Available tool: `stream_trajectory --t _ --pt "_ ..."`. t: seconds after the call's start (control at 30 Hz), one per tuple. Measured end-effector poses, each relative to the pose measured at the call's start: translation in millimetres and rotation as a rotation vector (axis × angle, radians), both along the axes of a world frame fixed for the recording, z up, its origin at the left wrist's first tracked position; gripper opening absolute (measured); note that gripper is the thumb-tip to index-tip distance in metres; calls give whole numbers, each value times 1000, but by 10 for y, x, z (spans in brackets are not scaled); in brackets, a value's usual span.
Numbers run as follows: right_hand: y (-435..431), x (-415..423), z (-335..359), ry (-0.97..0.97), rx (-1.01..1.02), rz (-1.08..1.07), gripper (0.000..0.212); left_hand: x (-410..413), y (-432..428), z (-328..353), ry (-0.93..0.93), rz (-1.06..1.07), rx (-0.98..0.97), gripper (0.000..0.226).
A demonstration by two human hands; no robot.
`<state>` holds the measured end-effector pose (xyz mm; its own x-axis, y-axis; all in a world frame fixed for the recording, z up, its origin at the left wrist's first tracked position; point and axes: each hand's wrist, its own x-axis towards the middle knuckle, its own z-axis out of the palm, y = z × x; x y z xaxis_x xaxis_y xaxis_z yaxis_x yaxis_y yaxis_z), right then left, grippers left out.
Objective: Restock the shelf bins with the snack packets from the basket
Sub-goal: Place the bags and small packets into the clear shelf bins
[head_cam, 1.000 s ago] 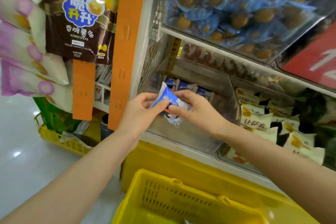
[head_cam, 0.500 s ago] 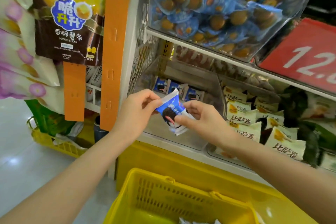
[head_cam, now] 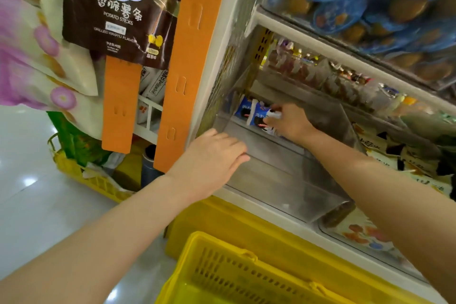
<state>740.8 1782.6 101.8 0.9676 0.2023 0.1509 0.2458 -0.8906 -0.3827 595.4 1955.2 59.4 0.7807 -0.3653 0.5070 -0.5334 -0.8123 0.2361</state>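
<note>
Since half a second ago: left hand point(head_cam: 212, 155) is off the snack packet point(head_cam: 260, 119) and now lies flat, fingers straight, on the front rim of the clear bin point(head_cam: 283, 180). Right hand point(head_cam: 290, 123) alone pinches the packet, deep at the bin's back, touching the standing row of packets point(head_cam: 243, 110).

Risks:
- Released tilted, the packet probably flops forward onto the bare bin floor, so the row doesn't stack.
- Knuckles pulling out could drag or topple the neighbours.
- Right forearm crosses the bin's front wall, and leaning on it could shift the bin; the left hand looks placed to brace it.

Basket point(head_cam: 234, 274) sits below; contents not visible.
</note>
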Motion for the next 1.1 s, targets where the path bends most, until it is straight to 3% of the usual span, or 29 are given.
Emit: stream_trajectory --t 0.2,0.6,0.83,0.97,1.1 --pt "265 383 -258 -40 -201 6 40 58 24 -39 -22 -11 -16 37" --pt "339 598 -278 -38 -258 -6 33 75 12 -77 -39 -7 -77 23" --pt "198 -195 -96 -122 133 100 33 33 -18 -77 -9 41 -70 27" --pt "-147 -882 -129 -98 115 208 31 -23 -73 -99 -26 90 -98 23" --pt "-498 -1342 -129 -96 8 241 34 -133 -159 -61 32 172 -54 33"
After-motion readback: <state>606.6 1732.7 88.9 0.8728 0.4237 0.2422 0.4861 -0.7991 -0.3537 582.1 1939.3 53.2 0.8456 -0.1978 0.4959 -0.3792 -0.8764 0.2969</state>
